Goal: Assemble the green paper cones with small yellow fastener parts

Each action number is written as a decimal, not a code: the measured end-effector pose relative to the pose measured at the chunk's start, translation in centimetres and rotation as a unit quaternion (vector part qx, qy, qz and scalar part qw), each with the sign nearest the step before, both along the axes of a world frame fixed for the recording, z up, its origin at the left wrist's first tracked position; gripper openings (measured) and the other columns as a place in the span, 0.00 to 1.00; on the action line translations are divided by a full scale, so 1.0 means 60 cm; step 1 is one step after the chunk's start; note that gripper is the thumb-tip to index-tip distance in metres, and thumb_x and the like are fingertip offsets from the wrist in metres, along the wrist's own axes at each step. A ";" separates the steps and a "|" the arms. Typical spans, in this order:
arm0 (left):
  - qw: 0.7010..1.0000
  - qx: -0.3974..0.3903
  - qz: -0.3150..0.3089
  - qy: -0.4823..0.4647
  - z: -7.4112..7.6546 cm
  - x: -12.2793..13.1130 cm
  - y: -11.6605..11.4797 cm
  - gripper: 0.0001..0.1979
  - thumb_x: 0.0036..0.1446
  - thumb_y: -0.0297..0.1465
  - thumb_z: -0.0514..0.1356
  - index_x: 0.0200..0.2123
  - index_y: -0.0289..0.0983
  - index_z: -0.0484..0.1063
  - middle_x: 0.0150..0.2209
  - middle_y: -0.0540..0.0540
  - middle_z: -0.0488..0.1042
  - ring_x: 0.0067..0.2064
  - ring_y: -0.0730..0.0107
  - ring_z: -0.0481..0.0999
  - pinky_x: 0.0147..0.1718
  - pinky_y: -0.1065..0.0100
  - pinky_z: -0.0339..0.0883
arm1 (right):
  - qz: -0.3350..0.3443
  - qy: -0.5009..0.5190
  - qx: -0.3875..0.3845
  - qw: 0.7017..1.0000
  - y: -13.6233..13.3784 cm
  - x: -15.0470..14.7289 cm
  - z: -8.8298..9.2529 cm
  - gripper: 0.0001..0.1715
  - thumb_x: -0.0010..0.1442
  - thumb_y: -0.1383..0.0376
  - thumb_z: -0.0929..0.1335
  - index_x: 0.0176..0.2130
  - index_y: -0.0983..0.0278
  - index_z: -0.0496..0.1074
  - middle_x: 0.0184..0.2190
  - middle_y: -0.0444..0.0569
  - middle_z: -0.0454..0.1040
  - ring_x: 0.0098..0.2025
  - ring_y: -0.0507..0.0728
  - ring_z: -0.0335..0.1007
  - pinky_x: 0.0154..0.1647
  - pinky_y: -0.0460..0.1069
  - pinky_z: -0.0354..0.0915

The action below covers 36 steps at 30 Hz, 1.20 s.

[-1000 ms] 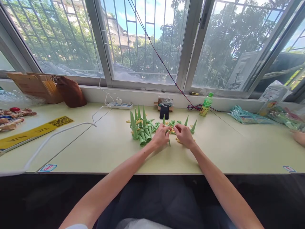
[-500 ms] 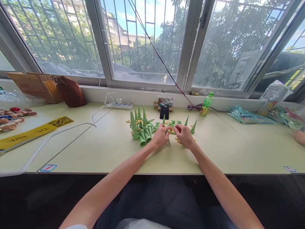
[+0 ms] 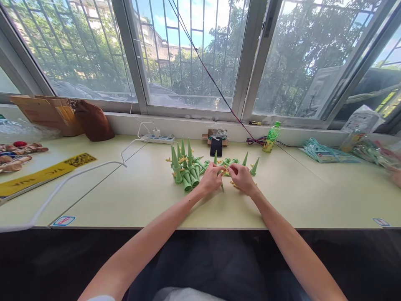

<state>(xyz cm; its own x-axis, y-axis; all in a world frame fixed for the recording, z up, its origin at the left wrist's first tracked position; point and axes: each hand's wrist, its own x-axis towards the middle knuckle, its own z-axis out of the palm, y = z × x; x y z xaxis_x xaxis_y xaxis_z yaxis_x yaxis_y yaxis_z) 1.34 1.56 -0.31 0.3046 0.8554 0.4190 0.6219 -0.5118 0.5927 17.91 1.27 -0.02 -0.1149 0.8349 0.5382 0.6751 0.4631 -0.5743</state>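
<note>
Cone [image 3: 222, 187]: slim, green, tapering; its tip juts near from the left hand [image 3: 211, 178], fingers closed around it.
Right hand [image 3: 242, 176]: pinched narrow just beside; any contents hidden.
Yellow pieces [image 3: 236, 185]: slender, loose on the desk [image 3: 125, 200].
Lying cones [image 3: 187, 184]: left, smooth, hollow-mouthed, seemingly unfinished.
Standing cones [image 3: 177, 169]: left, farther, yellow-studded, seemingly done.

Upside-down black lettering on the yellow strip [image 3: 46, 174] at nine o'clock seems to read T/C and N/A, beside a patterned code [image 3: 80, 159], while the desk [image 3: 125, 205] stickers [image 3: 64, 220] at eight and four o'clock and the three o'clock bottle [image 3: 271, 140] stay illegible
</note>
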 end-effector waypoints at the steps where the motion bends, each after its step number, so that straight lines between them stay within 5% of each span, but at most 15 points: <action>1: 1.000 0.000 0.002 0.000 0.000 0.000 0.000 0.16 0.59 0.25 0.55 0.47 0.41 0.77 0.38 0.45 0.62 0.41 0.66 0.70 0.48 0.61 0.68 | 0.002 -0.001 -0.002 1.000 0.000 0.000 0.000 0.14 0.62 0.61 0.62 0.30 0.64 0.72 0.22 0.45 0.71 0.24 0.52 0.62 0.30 0.46 0.57; 36: 1.000 0.011 -0.004 -0.019 -0.001 0.002 0.002 0.14 0.58 0.25 0.56 0.46 0.39 0.76 0.38 0.45 0.63 0.36 0.69 0.69 0.44 0.63 0.69 | 0.020 -0.020 -0.004 1.000 0.002 -0.001 -0.004 0.17 0.63 0.61 0.61 0.27 0.63 0.71 0.22 0.46 0.70 0.25 0.53 0.61 0.29 0.47 0.56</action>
